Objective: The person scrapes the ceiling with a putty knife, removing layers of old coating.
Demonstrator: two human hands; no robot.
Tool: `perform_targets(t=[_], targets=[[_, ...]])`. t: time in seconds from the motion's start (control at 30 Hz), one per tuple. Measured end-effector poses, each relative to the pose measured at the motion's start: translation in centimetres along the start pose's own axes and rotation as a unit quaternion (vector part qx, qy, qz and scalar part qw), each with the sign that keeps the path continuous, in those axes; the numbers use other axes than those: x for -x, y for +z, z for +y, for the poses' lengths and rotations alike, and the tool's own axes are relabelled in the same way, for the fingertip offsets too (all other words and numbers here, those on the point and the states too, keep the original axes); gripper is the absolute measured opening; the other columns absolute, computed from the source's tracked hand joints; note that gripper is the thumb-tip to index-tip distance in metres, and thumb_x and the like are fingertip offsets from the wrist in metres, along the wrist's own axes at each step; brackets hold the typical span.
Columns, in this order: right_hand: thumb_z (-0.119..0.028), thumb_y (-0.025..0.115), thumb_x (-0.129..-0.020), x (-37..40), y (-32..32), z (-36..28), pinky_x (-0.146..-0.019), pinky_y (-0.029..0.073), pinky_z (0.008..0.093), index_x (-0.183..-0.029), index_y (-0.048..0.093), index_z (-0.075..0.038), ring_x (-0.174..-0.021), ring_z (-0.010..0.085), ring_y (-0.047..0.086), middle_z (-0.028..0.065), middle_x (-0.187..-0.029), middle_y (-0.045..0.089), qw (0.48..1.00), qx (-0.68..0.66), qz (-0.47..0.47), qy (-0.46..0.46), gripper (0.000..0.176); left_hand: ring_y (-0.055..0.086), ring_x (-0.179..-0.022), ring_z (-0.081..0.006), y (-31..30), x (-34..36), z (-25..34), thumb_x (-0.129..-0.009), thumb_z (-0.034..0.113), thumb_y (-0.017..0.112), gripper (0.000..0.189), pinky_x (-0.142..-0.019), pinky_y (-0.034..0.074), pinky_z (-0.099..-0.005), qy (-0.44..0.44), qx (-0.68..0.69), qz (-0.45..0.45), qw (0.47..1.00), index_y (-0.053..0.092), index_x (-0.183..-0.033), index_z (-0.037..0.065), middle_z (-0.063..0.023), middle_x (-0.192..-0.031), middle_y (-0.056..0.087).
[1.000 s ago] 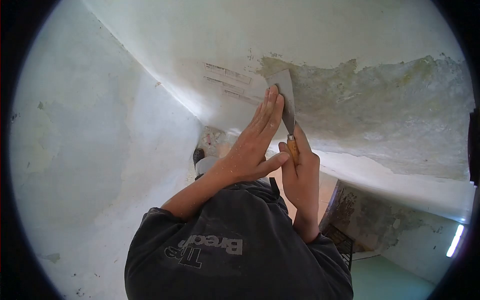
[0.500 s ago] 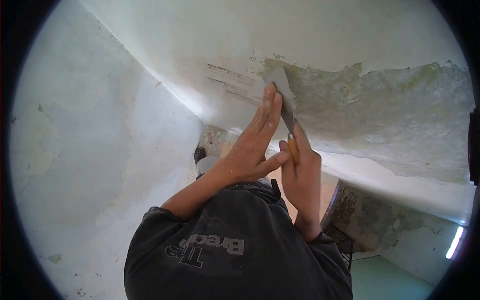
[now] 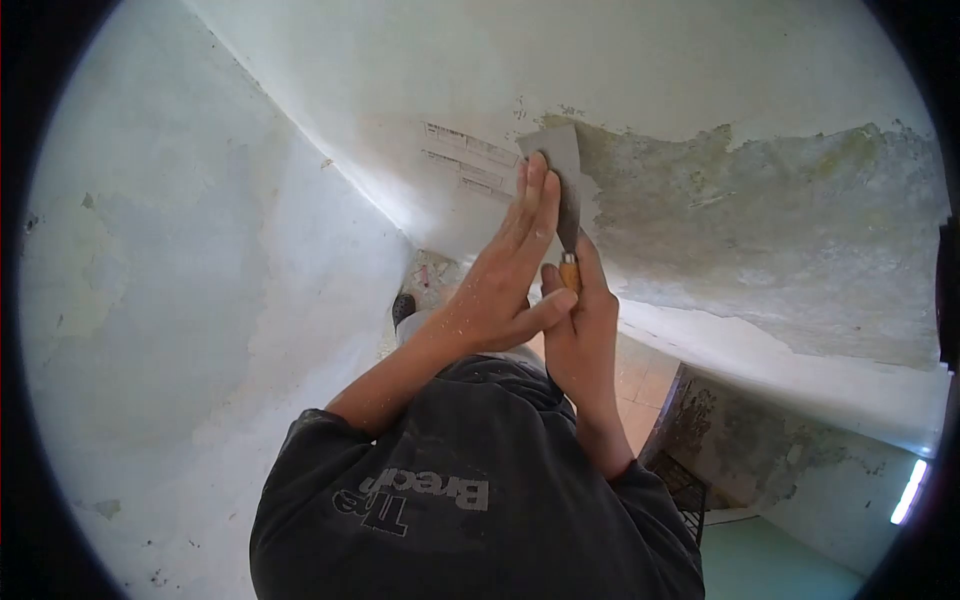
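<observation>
My right hand (image 3: 585,335) is wrapped round the wooden handle of a putty knife (image 3: 567,190), whose wide metal blade points up the wall. Against the left part of the blade lie the outstretched fingertips of my left hand (image 3: 505,275), with its thumb reaching across near the handle. The blade covers the left end of a bare grey-green patch (image 3: 740,230), where the paint is gone from the white wall (image 3: 660,60). Left of the blade, several dark scraped streaks (image 3: 465,155) mark the paint.
A second wall (image 3: 180,280) with stained, flaking paint meets this one in a corner at left. Paint debris (image 3: 435,270) lies on the floor by my dark shoe (image 3: 403,308). A black metal rack (image 3: 678,488) and a bright window slit (image 3: 908,492) are at lower right.
The putty knife has turned a little more upright, and its handle has shifted left with my right hand. My left fingers remain on the blade, slightly higher.
</observation>
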State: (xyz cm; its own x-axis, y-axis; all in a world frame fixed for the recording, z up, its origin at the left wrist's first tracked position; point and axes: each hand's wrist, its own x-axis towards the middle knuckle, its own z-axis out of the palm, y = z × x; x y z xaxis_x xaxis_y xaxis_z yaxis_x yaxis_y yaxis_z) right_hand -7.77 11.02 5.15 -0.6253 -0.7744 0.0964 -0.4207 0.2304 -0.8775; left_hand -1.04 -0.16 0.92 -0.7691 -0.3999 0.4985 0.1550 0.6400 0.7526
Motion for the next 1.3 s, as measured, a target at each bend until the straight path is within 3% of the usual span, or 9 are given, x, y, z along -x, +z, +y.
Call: perform_targets(t=[0.37, 0.5, 0.6, 0.73, 0.83, 0.9, 1.07, 1.13, 1.3], targets=[[-0.005, 0.049, -0.091, 1.5, -0.2, -0.1, -0.066, 0.049, 0.0355, -0.134, 0.039, 0.009, -0.075, 0.0365, 0.066, 0.0258, -0.082, 0.061, 0.996, -0.091, 0.004, 0.013, 0.047, 0.004, -0.145, -0.0407, -0.4, 0.4, 0.4, -0.092, 0.065, 0.032, 0.095, -0.116, 0.012, -0.0462, -0.002, 0.009, -0.053, 0.999, 0.004, -0.150, -0.005, -0.0287, -0.156, 0.001], [-0.003, 0.048, -0.090, 0.3, 0.6, -0.9, -0.067, 0.050, 0.0369, -0.135, 0.038, 0.008, -0.075, 0.0392, 0.066, 0.0265, -0.083, 0.061, 0.999, -0.047, -0.012, 0.020, 0.048, 0.004, -0.145, -0.0404, -0.6, 0.0, -0.3, -0.093, 0.066, 0.030, 0.095, -0.116, 0.012, -0.0463, 0.009, -0.001, 0.004, 1.000, 0.005, -0.150, -0.006, -0.0290, -0.156, 0.001], [-0.003, 0.048, -0.091, 1.2, -0.1, -0.1, -0.067, 0.050, 0.0380, -0.134, 0.038, 0.008, -0.075, 0.0394, 0.066, 0.0264, -0.081, 0.061, 0.997, -0.077, 0.003, -0.009, 0.046, 0.004, -0.145, -0.0407, -1.3, 0.3, 0.2, -0.093, 0.065, 0.029, 0.094, -0.116, 0.012, -0.0466, -0.011, 0.012, -0.076, 0.997, 0.006, -0.150, -0.006, -0.0291, -0.156, 0.001], [-0.005, 0.049, -0.092, 0.2, 0.7, -0.3, -0.066, 0.050, 0.0365, -0.134, 0.038, 0.009, -0.073, 0.0347, 0.067, 0.0258, -0.078, 0.060, 0.999, -0.029, 0.005, -0.012, 0.046, 0.004, -0.145, -0.0408, -0.6, 0.1, 0.1, -0.093, 0.065, 0.028, 0.093, -0.116, 0.011, -0.0463, -0.010, 0.003, -0.013, 1.000, 0.006, -0.150, -0.005, -0.0287, -0.156, 0.001], [-0.006, 0.050, -0.092, 1.1, 0.2, -0.5, -0.064, 0.049, 0.0348, -0.135, 0.037, 0.008, -0.072, 0.0325, 0.067, 0.0252, -0.077, 0.060, 0.997, -0.080, -0.010, 0.015, 0.048, 0.006, -0.145, -0.0437, -1.2, 0.3, -0.1, -0.093, 0.055, 0.042, 0.089, -0.116, 0.015, -0.0476, 0.017, 0.011, -0.018, 1.000, 0.008, -0.151, -0.003, -0.0280, -0.156, 0.003], [-0.006, 0.050, -0.092, 0.5, 0.0, -0.4, -0.064, 0.049, 0.0344, -0.136, 0.037, 0.008, -0.072, 0.0326, 0.067, 0.0251, -0.077, 0.060, 0.998, -0.062, -0.013, 0.015, 0.048, 0.005, -0.145, -0.0409, -0.6, 0.2, 0.2, -0.094, 0.064, 0.029, 0.091, -0.117, 0.011, -0.0459, -0.007, 0.003, -0.054, 0.999, 0.004, -0.150, -0.004, -0.0286, -0.156, 0.001], [-0.006, 0.050, -0.092, 0.8, 0.2, -0.1, -0.062, 0.048, 0.0331, -0.136, 0.037, 0.008, -0.069, 0.0318, 0.066, 0.0242, -0.077, 0.060, 0.998, -0.055, -0.004, -0.030, 0.048, 0.005, -0.145, -0.0411, -1.2, 0.2, 0.2, -0.094, 0.063, 0.030, 0.090, -0.116, 0.012, -0.0461, 0.000, 0.007, -0.033, 0.999, 0.005, -0.150, -0.003, -0.0283, -0.156, 0.001], [-0.006, 0.049, -0.092, 0.7, -1.2, -0.3, -0.062, 0.048, 0.0333, -0.136, 0.038, 0.006, -0.068, 0.0326, 0.065, 0.0242, -0.077, 0.060, 0.995, -0.083, -0.036, 0.042, 0.048, 0.005, -0.145, -0.0410, -0.9, -0.1, 0.2, -0.094, 0.063, 0.030, 0.090, -0.116, 0.012, -0.0460, -0.001, 0.005, -0.053, 0.999, 0.005, -0.151, -0.003, -0.0281, -0.156, 0.001], [-0.007, 0.049, -0.092, 1.2, -1.4, -0.3, -0.062, 0.048, 0.0344, -0.136, 0.039, 0.005, -0.068, 0.0343, 0.065, 0.0244, -0.076, 0.059, 0.995, -0.092, -0.030, 0.038, 0.047, 0.005, -0.145, -0.0412, -0.2, 0.0, 0.5, -0.094, 0.064, 0.029, 0.091, -0.116, 0.012, -0.0463, -0.003, 0.004, -0.034, 0.999, 0.006, -0.150, -0.004, -0.0284, -0.156, 0.002]])
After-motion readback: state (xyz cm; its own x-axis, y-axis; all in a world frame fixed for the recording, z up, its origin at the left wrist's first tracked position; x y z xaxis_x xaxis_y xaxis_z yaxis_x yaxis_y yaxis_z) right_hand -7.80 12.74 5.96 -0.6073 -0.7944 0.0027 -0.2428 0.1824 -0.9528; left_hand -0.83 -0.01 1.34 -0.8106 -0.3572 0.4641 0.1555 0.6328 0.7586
